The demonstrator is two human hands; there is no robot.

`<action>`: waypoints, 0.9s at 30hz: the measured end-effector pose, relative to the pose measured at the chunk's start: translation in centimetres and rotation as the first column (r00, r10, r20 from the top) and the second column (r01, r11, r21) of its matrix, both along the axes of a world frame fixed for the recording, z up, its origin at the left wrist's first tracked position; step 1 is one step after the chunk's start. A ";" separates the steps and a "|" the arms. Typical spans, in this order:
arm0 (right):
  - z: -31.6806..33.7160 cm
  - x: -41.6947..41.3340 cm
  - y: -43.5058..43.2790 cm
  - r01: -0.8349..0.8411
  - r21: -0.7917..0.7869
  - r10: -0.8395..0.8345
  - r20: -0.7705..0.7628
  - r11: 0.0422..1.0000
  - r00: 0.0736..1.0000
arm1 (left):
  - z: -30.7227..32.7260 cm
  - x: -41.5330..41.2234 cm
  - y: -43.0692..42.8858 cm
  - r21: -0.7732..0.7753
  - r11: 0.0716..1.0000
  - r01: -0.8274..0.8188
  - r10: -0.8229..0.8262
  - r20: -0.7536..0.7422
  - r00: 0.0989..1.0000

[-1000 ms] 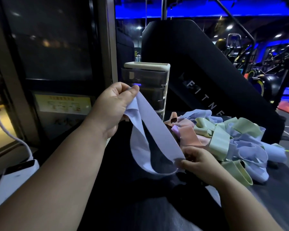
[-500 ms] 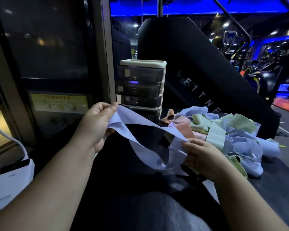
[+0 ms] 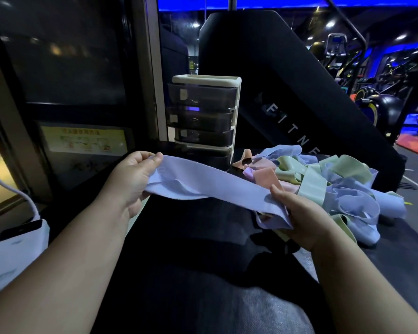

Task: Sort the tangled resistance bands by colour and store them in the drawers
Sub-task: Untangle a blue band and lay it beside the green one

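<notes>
A pale lilac-blue resistance band (image 3: 210,186) is stretched flat between my hands, just above the dark surface. My left hand (image 3: 130,179) pinches its left end with thumb and fingers. My right hand (image 3: 297,218) grips its folded right end. Behind my right hand lies the tangled pile of bands (image 3: 336,186): lilac-blue, pale green and pink ones mixed together. A small drawer unit (image 3: 203,116) with a cream frame and several smoky drawers, all closed, stands behind the held band.
A white device with a cable (image 3: 12,251) lies at the left edge. A big black padded fitness block (image 3: 299,92) leans behind the pile. A dark window frame (image 3: 82,92) stands at the left. Gym machines fill the far right.
My left hand has come down from in front of the drawers to table height. The lilac-blue band went from a hanging open loop to a flat strip pulled between both hands.
</notes>
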State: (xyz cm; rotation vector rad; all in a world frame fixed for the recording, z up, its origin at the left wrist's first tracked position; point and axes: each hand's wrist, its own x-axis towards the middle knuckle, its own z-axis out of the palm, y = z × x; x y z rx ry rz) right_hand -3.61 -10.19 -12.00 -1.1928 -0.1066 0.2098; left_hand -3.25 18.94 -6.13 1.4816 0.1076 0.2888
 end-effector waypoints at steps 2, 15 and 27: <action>-0.1 0.1 -0.2 0.041 -0.095 -0.040 0.018 0.995 0.999 | 0.1 -0.2 0.3 -0.011 1.000 0.012 -0.012 -0.002 1.000; -0.2 -0.4 -0.3 0.027 -0.299 -0.016 0.040 0.954 0.999 | -0.9 -2.8 4.5 0.329 0.928 0.176 -0.178 -0.025 0.984; -0.6 -1.0 1.5 0.214 -0.502 -0.157 0.155 0.838 0.975 | -3.8 -5.6 7.2 0.478 0.850 0.219 -0.154 -0.171 0.973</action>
